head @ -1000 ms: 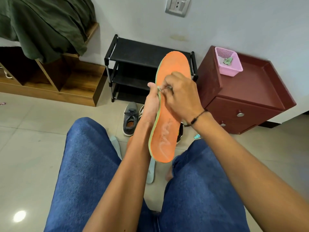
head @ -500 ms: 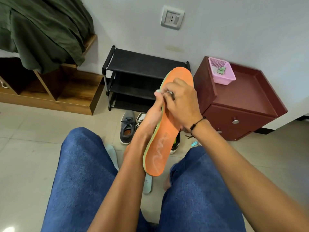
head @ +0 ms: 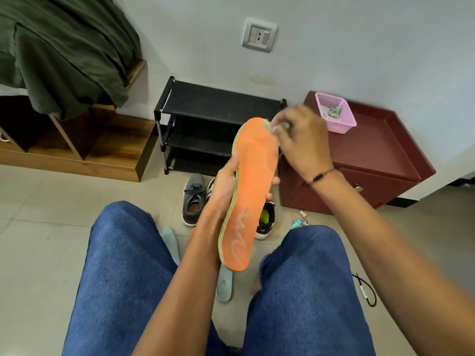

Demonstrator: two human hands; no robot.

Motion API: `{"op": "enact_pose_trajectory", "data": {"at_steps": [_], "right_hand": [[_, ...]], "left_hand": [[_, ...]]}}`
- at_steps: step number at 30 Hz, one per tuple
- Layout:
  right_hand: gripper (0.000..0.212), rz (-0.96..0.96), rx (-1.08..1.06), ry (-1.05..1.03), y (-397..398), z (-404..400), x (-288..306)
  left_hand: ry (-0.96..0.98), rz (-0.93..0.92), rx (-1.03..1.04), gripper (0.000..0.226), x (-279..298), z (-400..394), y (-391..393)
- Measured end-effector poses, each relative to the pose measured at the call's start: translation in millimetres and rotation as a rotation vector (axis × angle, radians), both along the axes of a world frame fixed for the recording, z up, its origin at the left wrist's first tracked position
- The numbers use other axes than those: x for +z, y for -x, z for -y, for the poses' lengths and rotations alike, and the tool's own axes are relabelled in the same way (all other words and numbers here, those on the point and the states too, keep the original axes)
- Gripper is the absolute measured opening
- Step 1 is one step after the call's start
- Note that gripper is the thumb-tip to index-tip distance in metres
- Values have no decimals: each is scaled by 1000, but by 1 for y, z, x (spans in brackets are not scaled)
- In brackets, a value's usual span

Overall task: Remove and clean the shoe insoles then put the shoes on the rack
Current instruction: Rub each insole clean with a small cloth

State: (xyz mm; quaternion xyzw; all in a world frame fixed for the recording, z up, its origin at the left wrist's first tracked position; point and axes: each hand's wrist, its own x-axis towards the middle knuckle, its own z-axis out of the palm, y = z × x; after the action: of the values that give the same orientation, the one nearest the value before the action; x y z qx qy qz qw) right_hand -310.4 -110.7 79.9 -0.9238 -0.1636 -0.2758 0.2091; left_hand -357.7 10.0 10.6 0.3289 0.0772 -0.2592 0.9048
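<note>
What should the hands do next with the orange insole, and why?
Probably wipe back down toward the heel. The left hand grips the insole upright by its middle, and the right hand pinches something small and pale, too blurred to name, at the toe end. Whitish marks near the heel look uncleaned.

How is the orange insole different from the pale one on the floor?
The orange insole is bright orange with a green edge; the pale insole is light grey-green. The orange insole is held up, gripped by the left hand, while the right hand works at its toe end; the pale insole lies flat on the tiles, untouched and partly hidden. Both are out of the shoes.
</note>
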Motion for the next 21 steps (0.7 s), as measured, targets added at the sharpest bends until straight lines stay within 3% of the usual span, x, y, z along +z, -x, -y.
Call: {"op": "enact_pose_trajectory", "data": {"at_steps": [3, 5, 10, 12, 15, 18, 21], "right_hand": [[13, -75, 231, 147, 65, -15, -30], [20, -140, 278, 228, 83, -20, -47], [19, -54, 204, 298, 33, -11, -34], [25, -15, 218, 314, 16, -12, -27], [17, -67, 78, 286, -6, -9, -17], [11, -114, -69, 123, -14, 0, -10], [24, 21, 121, 61, 25, -8, -16]], "left_hand": [[-65, 3, 97, 51, -2, -3, -3], [-135, -32, 110, 53, 1, -1, 0], [-228, 110, 119, 44, 2, 3, 0], [-173, 103, 89, 47, 12, 1, 3], [-28, 124, -37, 59, 15, 0, 9], [-14, 109, -48, 68, 7, 1, 8], [-70, 60, 56, 59, 5, -2, 3]]}}
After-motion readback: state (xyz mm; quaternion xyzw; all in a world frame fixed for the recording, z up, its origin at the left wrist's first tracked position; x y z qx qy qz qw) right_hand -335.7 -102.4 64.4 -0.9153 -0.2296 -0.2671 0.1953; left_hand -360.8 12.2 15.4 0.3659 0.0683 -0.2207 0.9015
